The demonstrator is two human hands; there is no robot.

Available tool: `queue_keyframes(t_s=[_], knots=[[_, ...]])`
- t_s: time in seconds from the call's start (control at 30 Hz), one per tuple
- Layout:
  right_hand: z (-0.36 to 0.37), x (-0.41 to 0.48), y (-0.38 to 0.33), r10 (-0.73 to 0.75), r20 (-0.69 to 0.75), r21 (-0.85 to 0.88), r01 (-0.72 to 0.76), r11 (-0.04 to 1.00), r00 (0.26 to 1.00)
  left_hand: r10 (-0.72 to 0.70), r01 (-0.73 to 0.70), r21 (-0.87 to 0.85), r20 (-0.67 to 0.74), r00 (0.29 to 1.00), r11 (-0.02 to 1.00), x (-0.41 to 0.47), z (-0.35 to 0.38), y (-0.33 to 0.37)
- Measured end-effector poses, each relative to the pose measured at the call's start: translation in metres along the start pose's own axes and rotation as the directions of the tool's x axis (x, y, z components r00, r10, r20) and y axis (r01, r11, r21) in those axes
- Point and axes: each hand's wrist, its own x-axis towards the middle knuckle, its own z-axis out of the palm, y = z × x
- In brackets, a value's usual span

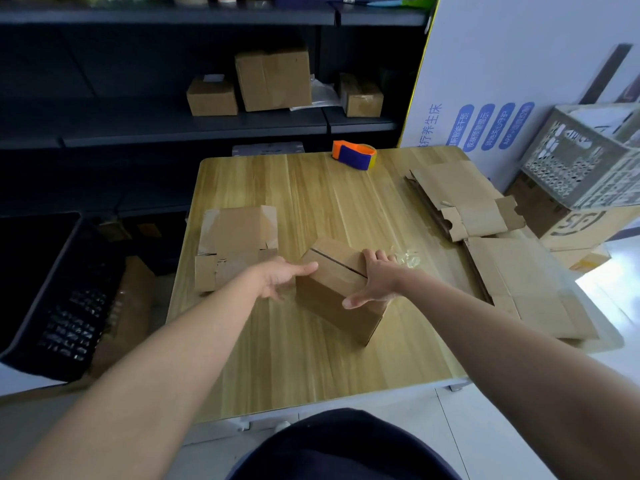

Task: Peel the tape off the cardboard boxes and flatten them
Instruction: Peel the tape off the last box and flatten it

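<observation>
Cardboard box [334, 308] corner beneath right hand [377, 279]

Wooden table [311, 202]: box [332, 306], flattened cardboard [460, 199] (right side), tape dispenser [354, 154].

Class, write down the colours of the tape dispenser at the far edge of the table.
The tape dispenser is orange and blue, seen best in the head view.
</observation>
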Motion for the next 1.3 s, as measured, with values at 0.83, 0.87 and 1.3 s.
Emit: queue_keyframes(t_s=[0.83, 0.87, 1.3], knots=[[-0.026, 0.018, -0.001, -0.002, 0.079, 0.919, -0.072, 0.388, 0.997, 0.609, -0.626, -0.149, -0.146, 0.78, 0.766, -0.008, 0.019, 0.062], [-0.026, 0.019, -0.002, 0.036, 0.087, 0.911, -0.094, 0.401, 0.996, 0.621, -0.633, -0.127, -0.12, 0.774, 0.764, -0.01, 0.016, 0.063], [-0.002, 0.026, 0.001, 0.083, 0.245, 0.877, -0.257, 0.405, 0.966, 0.605, -0.601, -0.094, 0.03, 0.795, 0.794, -0.026, 0.037, 0.052]])
